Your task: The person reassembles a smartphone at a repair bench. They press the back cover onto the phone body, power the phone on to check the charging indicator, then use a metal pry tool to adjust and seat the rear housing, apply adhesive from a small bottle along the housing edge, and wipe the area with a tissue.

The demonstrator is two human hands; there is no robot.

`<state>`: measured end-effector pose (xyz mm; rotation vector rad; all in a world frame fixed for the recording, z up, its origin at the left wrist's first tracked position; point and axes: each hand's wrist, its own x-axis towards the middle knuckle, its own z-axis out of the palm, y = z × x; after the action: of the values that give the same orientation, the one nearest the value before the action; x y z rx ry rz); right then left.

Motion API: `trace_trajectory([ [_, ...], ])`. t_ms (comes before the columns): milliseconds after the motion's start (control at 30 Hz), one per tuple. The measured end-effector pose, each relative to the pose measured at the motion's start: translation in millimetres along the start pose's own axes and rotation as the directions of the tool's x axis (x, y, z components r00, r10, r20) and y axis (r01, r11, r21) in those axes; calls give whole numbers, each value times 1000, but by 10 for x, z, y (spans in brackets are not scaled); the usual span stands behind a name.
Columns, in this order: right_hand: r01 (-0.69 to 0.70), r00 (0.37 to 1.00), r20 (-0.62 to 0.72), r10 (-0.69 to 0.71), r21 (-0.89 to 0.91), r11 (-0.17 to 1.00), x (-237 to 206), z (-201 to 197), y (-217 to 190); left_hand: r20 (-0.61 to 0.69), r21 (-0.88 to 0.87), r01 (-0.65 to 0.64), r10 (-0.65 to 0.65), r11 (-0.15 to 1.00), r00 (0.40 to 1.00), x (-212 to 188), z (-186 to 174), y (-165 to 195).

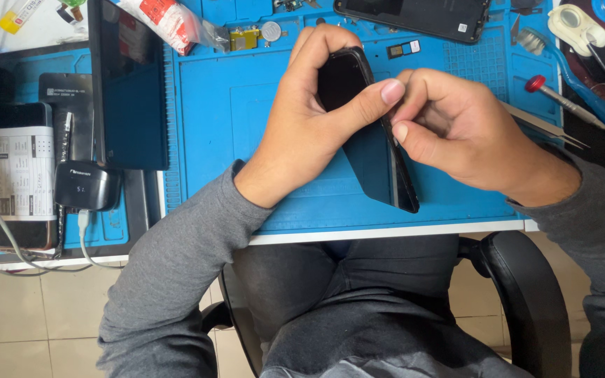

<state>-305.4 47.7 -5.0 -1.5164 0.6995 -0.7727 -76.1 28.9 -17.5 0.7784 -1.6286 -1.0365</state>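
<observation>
Black phone point(369, 150) up on edge over the blue mat point(232, 112). Left hand point(309, 119) wraps its top end, thumb pressed on the rim; right hand point(456, 129) pinches that same rim. Right of the phone, tweezers point(544, 129) and a red-capped screwdriver point(561, 100) lie on the mat. Tile floor point(29, 315) below.

Left hand point(309, 119) and right hand point(456, 133) together, fingers curled.
</observation>
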Motion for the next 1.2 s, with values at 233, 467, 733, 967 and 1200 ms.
trace_trajectory([
  [233,-1,1000,1,1,-9,1000,1,-7,8,-2,17,-5,5,1000,1000,2,-4,-2],
  [467,5,1000,2,-5,1,1000,2,-3,5,-6,19,-3,3,1000,1000,7,1,-3],
  [733,-7,1000,0,7,4,1000,0,-15,23,-3,15,5,-5,1000,1000,9,2,8],
  [967,5,1000,5,-5,-10,1000,7,-13,24,-3,14,1,-1,1000,1000,10,0,11],
  [1200,1,1000,3,-1,20,1000,2,-10,23,-5,10,-2,3,1000,1000,8,6,9],
])
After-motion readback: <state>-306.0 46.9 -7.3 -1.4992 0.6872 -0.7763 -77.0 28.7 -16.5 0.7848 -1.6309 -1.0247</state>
